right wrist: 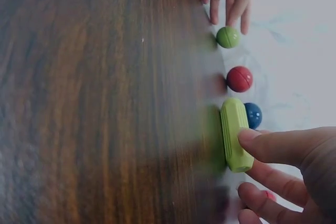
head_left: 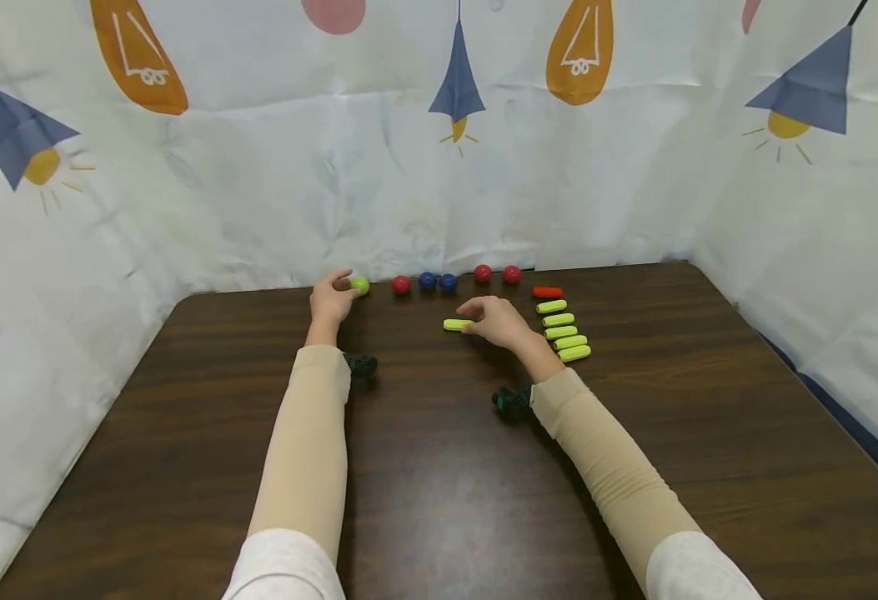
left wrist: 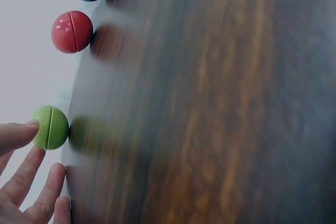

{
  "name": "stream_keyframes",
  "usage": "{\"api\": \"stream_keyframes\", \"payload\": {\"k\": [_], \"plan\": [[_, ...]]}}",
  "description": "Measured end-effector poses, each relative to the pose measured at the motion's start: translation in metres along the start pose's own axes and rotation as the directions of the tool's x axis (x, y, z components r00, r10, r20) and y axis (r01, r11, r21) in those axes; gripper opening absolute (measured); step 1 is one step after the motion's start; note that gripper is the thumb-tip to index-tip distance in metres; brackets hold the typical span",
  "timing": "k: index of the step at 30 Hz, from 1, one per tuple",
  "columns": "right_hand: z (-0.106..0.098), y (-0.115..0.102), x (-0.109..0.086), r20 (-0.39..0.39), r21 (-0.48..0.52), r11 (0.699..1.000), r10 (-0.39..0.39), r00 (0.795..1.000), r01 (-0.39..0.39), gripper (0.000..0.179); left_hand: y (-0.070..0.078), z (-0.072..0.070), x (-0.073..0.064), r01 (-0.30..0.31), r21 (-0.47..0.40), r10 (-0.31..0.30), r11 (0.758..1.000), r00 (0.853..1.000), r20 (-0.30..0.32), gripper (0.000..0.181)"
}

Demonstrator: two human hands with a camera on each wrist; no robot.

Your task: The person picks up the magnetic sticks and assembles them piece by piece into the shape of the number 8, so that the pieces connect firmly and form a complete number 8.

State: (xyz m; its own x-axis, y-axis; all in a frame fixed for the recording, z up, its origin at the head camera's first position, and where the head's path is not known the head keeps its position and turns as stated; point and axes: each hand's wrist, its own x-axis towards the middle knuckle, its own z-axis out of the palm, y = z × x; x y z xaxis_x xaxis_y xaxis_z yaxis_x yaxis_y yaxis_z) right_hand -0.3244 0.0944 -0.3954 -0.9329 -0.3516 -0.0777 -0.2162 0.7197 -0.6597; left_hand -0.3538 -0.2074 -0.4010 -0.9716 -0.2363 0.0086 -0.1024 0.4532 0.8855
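Observation:
At the far side of the table, my left hand [head_left: 330, 302] holds a lime-green ball [left wrist: 51, 128] with a seam round it. In the left wrist view the thumb presses on its side and a finger meets its lower edge, while the other fingers spread beside it. My right hand [head_left: 500, 322] pinches one end of a yellow-green ribbed cylinder [right wrist: 235, 135] between thumb and fingers, nearer the middle of the table. The cylinder lies lengthwise left to right in the head view, low over the wood.
Red balls [head_left: 401, 285] and blue balls [head_left: 448, 283] line the table's back edge. Right of my right hand, several yellow-green cylinders [head_left: 559, 320] form a column, with a red cylinder [head_left: 547, 292] at its far end. A patterned curtain [head_left: 258, 192] hangs behind the dark wooden table [head_left: 423, 500].

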Motion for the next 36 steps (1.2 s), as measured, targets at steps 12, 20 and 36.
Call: {"api": "stream_keyframes", "payload": {"k": [12, 20, 36], "plan": [[0.0016, 0.0021, 0.0020, -0.018, 0.009, 1.000, 0.004, 1.000, -0.004, 0.033, 0.0072, 0.0047, 0.0056, 0.009, 0.037, -0.010, 0.999, 1.000, 0.027, 0.050], [0.0035, 0.0024, 0.0027, -0.021, -0.001, 1.000, 0.011, 1.000, -0.011, 0.032, 0.0069, 0.0063, 0.0063, 0.026, 0.059, -0.027, 0.998, 0.999, 0.022, 0.046], [0.0026, 0.0019, 0.0026, -0.015, -0.021, 0.999, 0.029, 0.999, -0.029, 0.032, 0.0050, 0.0024, 0.0033, 0.030, -0.002, -0.030, 1.000, 0.999, 0.045, 0.046]]}}
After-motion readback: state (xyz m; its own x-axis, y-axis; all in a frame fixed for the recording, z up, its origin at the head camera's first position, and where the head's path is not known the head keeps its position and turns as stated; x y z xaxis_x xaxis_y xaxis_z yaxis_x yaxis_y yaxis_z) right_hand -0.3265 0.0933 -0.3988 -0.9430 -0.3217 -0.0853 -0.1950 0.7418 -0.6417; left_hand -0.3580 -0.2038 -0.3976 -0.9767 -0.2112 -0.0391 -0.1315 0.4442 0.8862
